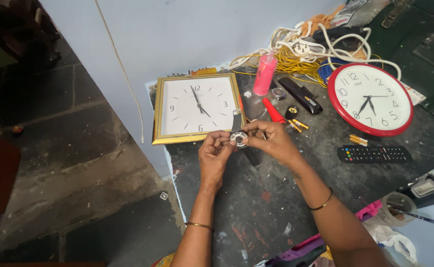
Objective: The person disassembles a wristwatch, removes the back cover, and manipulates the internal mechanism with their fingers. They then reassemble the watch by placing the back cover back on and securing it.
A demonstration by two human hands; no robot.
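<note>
Centrally, just above mid-frame, we find a small round white part with a dark centre (238, 139) pinched between both hands over the dark worktop (276, 198). The left hand (216, 154) grips its left edge with thumb and forefinger closed on it; the right hand (272, 142) grips the right edge likewise, remaining fingers curled. What the part is exactly, we cannot tell at this size. In our judgement, the handling goes best with a light, even pinch at the rim and the part kept low over the top, so nothing small drops away.

Directly behind the hands, to the left, lies a square gold-framed clock (197, 108), its lower right corner close to the part. Right of the hands lie a red-handled tool (274, 111), a small black round item (291, 112) and loose batteries (300, 124). Further right sit a black remote control (374, 154) and a round red-rimmed clock (370, 99). At upper centre stand a pink bottle (265, 74) and a tangle of yellow and white cables (301, 52). We judge the crowding near the right wrist the chief hindrance.
</note>
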